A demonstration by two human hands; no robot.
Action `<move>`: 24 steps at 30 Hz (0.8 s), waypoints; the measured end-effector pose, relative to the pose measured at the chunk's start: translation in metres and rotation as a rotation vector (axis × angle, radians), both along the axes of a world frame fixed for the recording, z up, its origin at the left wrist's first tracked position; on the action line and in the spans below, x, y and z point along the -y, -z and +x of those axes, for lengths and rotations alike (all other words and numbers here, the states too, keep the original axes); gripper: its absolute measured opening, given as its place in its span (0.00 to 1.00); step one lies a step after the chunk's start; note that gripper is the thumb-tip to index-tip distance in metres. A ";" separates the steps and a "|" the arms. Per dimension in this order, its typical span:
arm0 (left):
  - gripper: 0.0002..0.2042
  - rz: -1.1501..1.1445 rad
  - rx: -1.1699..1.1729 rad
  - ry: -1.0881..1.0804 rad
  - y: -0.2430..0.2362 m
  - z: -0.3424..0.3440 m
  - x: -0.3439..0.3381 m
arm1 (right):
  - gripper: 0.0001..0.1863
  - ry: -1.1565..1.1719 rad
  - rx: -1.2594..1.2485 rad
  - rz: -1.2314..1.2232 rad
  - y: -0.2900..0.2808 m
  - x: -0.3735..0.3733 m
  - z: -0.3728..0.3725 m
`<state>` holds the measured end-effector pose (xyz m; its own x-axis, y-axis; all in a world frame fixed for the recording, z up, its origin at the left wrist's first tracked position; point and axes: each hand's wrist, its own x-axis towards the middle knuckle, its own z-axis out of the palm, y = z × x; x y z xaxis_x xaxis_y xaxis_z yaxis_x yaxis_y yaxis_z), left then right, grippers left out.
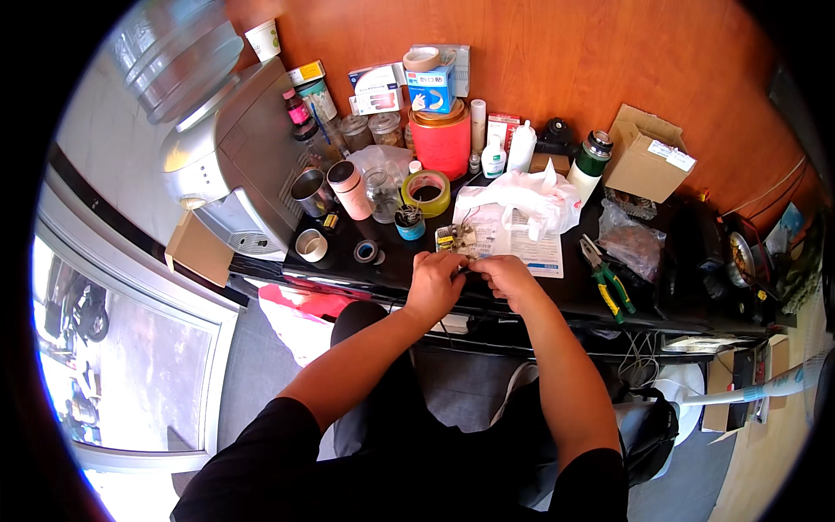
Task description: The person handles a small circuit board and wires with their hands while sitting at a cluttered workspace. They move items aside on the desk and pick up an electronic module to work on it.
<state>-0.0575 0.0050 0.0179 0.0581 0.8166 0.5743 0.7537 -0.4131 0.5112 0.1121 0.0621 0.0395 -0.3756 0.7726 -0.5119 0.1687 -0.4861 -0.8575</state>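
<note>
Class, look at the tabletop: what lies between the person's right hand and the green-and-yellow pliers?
The head view shows part of a printed sheet and then black tabletop between the right hand and the pliers.

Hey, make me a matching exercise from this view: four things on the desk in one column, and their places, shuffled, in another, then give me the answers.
Things:
1. Pliers
2. Crumpled white plastic bag
3. Red canister
4. Small yellow part

Places:
A. Beneath a blue-and-white box
B. Just beyond the left hand
C. To the right of the printed paper
D. Partly over the printed paper

Right pairs: 1-C, 2-D, 3-A, 4-B.
</note>
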 end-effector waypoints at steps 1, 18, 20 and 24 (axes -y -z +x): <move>0.13 0.010 0.015 0.002 0.001 0.001 -0.002 | 0.07 -0.001 -0.009 0.007 0.001 -0.001 0.001; 0.08 -0.377 0.487 -0.142 0.005 0.002 -0.004 | 0.20 0.161 -0.136 -0.131 0.018 0.008 -0.010; 0.09 -0.416 0.526 -0.131 0.007 -0.001 -0.004 | 0.16 0.175 -0.217 -0.190 0.019 0.008 -0.014; 0.10 -0.443 0.514 -0.135 -0.004 0.002 -0.005 | 0.11 0.260 -0.327 -0.304 0.024 0.003 -0.020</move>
